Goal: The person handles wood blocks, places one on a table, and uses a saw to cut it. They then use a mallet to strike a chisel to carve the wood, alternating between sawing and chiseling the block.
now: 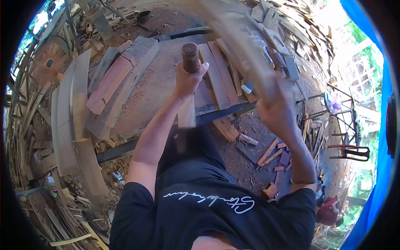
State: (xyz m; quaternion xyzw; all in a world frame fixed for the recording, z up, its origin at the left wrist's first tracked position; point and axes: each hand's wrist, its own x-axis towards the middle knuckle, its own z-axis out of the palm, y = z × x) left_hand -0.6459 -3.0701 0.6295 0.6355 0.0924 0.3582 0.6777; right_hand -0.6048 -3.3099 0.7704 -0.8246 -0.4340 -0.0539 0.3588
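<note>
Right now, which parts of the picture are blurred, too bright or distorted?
Head view: right hand and the wood it holds smeared, likely by motion, left hand sharper; head view: greenery near the blue tarp washed out by glare; head view: planks at left appear bowed, corners black.

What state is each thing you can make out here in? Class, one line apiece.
Left hand: closed round brown handle
Right hand: closed on wooden piece, blurred
Brown handle: gripped, top end exposed
Wooden piece: held, blurred
Reddish plank: lying flat
Bench top: littered with shavings
</note>
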